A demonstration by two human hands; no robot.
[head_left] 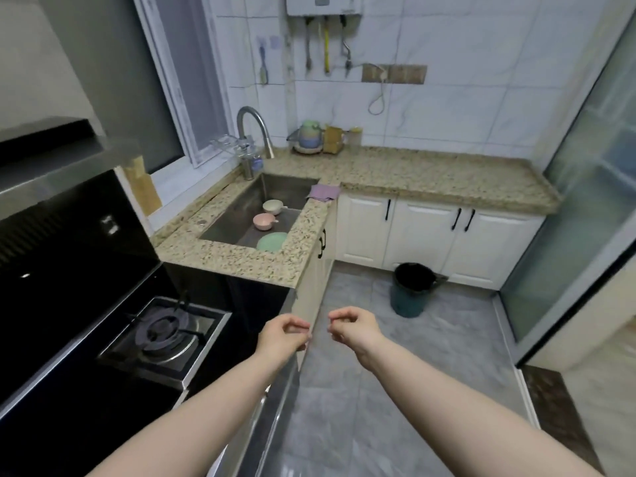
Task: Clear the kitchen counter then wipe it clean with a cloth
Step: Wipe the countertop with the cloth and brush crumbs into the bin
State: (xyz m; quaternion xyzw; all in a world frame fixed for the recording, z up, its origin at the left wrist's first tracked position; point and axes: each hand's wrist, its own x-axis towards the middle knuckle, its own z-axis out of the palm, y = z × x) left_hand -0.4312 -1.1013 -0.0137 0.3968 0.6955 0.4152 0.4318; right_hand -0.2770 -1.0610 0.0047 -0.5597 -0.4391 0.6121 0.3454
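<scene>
We are holding our left hand point(282, 333) and right hand point(354, 328) out with fingers loosely curled and empty, while a purple cloth point(323, 193) is lying at the sink's point(220, 232) far right corner.

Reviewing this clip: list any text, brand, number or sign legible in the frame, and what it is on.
No text can be read.
Water heater on the wall: a dark display panel, too small and cut off to read.
Range hood panel: a pale mark, blurred, not legible.
Containers at the back of the counter: no label legible.
</scene>
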